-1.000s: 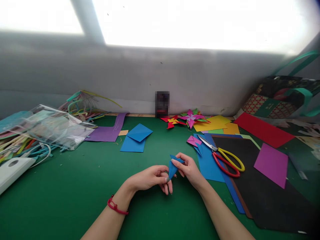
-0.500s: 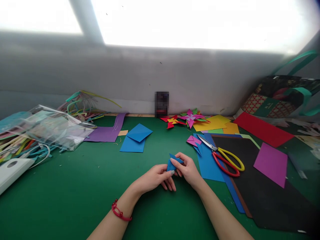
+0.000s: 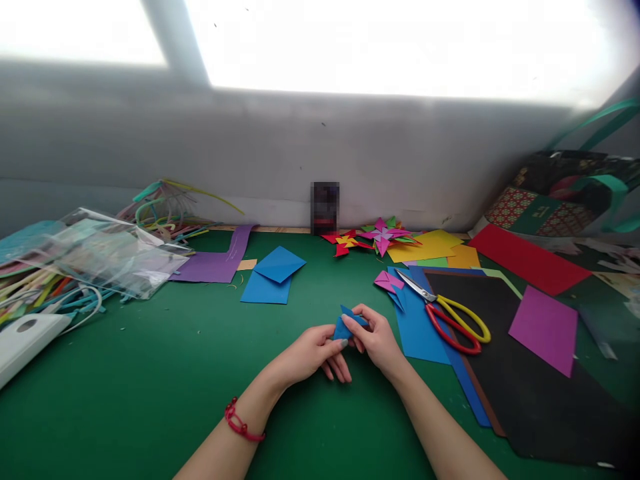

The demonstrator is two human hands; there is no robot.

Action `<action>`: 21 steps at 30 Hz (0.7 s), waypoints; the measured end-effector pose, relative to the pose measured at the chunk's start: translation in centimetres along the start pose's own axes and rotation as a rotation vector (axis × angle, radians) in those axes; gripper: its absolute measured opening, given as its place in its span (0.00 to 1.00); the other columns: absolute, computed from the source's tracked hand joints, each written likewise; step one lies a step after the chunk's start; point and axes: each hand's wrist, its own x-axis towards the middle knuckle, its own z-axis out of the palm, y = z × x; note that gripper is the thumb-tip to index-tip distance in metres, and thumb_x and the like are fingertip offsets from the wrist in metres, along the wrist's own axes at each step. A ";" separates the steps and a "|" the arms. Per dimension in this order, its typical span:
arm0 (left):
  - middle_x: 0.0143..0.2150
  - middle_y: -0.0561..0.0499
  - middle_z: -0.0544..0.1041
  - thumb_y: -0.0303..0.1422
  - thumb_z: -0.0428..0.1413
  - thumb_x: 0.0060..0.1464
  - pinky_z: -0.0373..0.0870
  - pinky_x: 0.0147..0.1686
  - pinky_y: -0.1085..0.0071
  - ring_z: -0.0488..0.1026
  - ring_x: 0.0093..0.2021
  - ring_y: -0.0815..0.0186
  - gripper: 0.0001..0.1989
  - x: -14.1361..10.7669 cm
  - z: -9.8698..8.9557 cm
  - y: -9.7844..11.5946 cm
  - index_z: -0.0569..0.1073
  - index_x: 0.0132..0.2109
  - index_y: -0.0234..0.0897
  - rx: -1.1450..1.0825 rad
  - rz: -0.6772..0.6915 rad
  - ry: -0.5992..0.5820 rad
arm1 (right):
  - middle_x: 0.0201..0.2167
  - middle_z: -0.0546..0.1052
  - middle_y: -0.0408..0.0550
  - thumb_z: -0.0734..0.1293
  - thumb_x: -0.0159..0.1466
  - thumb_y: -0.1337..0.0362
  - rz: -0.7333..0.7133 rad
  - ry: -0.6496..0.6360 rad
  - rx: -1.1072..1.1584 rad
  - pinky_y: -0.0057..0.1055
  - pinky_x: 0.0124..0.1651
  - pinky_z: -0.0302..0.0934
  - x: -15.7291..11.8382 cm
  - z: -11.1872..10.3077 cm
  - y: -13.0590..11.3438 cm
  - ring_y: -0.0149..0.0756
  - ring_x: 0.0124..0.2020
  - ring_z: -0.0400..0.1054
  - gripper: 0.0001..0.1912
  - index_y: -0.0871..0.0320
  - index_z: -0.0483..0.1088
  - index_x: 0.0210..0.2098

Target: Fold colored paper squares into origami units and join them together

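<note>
1. Two bare hands meet over the green tabletop [image 3: 175,400], both pinching one small folded blue paper piece [image 3: 341,331] just above its near middle.
2. The left hand [image 3: 316,347] has its thumb pressed to the piece's near edge, its other fingers loosely curled beneath; a red cord bracelet [image 3: 243,427] circles that wrist.
3. The right hand [image 3: 374,333] grips the piece from the right, thumb on top, fingers bent close around the far side.
4. One sharp corner of the piece points far and slightly left, another to the right; fingers cover too much to tell its long axis.
5. Scissors [image 3: 429,296] with red and yellow handles lie to the right, tips toward the far left, partly on a blue sheet [image 3: 417,337].
6. Just beside the tips rests a pink folded paper piece [image 3: 388,281]; farther off lie a red-and-yellow paper star [image 3: 346,242] and a pink paper star [image 3: 383,235].
</note>
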 end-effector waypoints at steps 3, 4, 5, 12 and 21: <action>0.30 0.42 0.77 0.44 0.44 0.54 0.66 0.25 0.74 0.74 0.29 0.65 0.18 0.0 0.1 0.1 0.66 0.41 0.31 -0.007 0.006 0.025 | 0.12 0.60 0.35 0.64 0.55 0.53 -0.011 -0.009 -0.027 0.22 0.14 0.43 -0.1 -0.1 -0.1 0.23 0.11 0.50 0.14 0.57 0.62 0.25; 0.30 0.42 0.77 0.44 0.44 0.54 0.66 0.25 0.74 0.74 0.29 0.65 0.18 0.0 0.1 0.1 0.66 0.39 0.31 -0.010 0.009 0.038 | 0.12 0.60 0.35 0.64 0.55 0.53 -0.015 -0.020 -0.041 0.22 0.14 0.43 -0.1 -0.1 -0.1 0.22 0.11 0.49 0.14 0.58 0.62 0.25; 0.29 0.42 0.77 0.43 0.45 0.54 0.66 0.25 0.74 0.74 0.29 0.64 0.18 0.1 0.1 0.0 0.66 0.38 0.31 -0.014 0.013 0.048 | 0.12 0.60 0.35 0.64 0.55 0.53 -0.019 -0.032 -0.051 0.22 0.14 0.43 -0.1 -0.1 -0.1 0.22 0.11 0.49 0.14 0.58 0.62 0.25; 0.24 0.47 0.74 0.39 0.45 0.55 0.66 0.29 0.71 0.73 0.26 0.65 0.14 -0.1 0.1 0.2 0.67 0.36 0.31 -0.060 0.098 0.062 | 0.12 0.62 0.36 0.61 0.58 0.53 -0.018 -0.056 0.009 0.22 0.16 0.48 -0.1 0.0 -0.1 0.25 0.13 0.55 0.13 0.57 0.62 0.26; 0.26 0.49 0.72 0.36 0.49 0.52 0.65 0.29 0.72 0.73 0.26 0.66 0.13 0.0 0.5 0.4 0.70 0.32 0.29 -0.046 0.078 0.042 | 0.11 0.59 0.36 0.62 0.58 0.56 -0.052 -0.031 -0.088 0.23 0.16 0.46 -0.7 0.4 -0.4 0.24 0.12 0.53 0.14 0.58 0.61 0.21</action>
